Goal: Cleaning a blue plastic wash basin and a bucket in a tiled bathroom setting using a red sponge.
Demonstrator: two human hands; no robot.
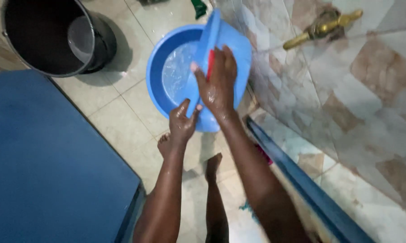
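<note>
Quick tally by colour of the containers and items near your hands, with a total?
Blue: 2, basin and lid
Black: 1, bucket
Clear: 1, jug in bucket
Red: 1, scrubber under right hand
Brass: 1, tap
Total: 6

The basin point(167, 54) sits on the floor point(122, 108) at upper centre of the frame, holding water. A flat lid point(212, 33) stands tilted over the basin. The left hand point(182, 123) grips the lid's lower end; the right hand point(218, 83) presses on its upper face. A bucket point(45, 36) stands at upper left, near the basin. A tap point(322, 28) projects from the wall point(369, 112) at upper right.
</note>
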